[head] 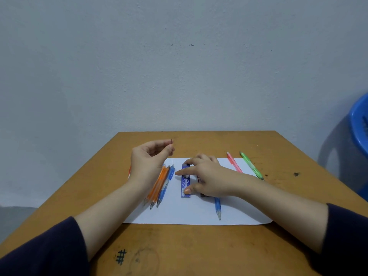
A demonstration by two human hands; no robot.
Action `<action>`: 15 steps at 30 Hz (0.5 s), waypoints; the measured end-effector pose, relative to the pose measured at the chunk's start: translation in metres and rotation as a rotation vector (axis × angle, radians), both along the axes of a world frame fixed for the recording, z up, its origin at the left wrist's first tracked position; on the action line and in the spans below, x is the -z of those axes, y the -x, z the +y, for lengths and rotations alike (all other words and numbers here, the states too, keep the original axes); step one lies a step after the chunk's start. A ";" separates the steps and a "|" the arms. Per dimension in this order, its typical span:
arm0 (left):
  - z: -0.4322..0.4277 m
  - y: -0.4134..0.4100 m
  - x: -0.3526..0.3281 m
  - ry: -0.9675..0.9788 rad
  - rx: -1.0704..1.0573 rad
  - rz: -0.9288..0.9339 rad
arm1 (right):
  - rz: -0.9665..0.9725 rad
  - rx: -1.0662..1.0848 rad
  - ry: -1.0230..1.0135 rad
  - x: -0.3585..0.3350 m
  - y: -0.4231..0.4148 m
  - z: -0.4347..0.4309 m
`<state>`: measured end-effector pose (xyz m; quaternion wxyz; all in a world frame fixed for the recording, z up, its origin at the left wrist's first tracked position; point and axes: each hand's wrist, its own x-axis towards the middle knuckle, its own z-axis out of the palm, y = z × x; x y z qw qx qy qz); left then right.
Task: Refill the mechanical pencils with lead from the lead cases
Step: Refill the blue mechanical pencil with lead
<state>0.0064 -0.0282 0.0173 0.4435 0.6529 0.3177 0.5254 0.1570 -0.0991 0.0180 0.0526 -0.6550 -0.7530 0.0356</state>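
My left hand (148,160) is raised over the sheet and pinches a thin dark lead (171,150) upright between thumb and forefinger. Below it lie two orange pencils (158,184) and a blue pencil (166,185) side by side on the white paper (195,214). My right hand (207,178) rests on the blue lead case (185,181), its thumb at the near end and its fingers at the far end. A second, dark case (202,194) shows just under that palm. Another blue pencil (218,208) sticks out below my right wrist. A pink pencil (235,162) and a green pencil (252,166) lie to the right.
The paper lies on a small brown wooden table (199,250) pushed against a pale wall. A blue plastic chair (358,134) stands off the table's right side. A hash mark is drawn on the near tabletop.
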 end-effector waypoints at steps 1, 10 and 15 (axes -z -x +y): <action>0.000 0.000 0.000 0.004 0.000 0.001 | -0.002 -0.005 0.001 0.000 -0.001 0.000; -0.003 0.001 0.000 -0.011 0.021 -0.010 | -0.004 -0.023 -0.011 -0.001 -0.005 -0.002; -0.005 0.001 -0.001 0.001 0.018 -0.011 | 0.016 -0.018 -0.005 0.001 -0.007 -0.001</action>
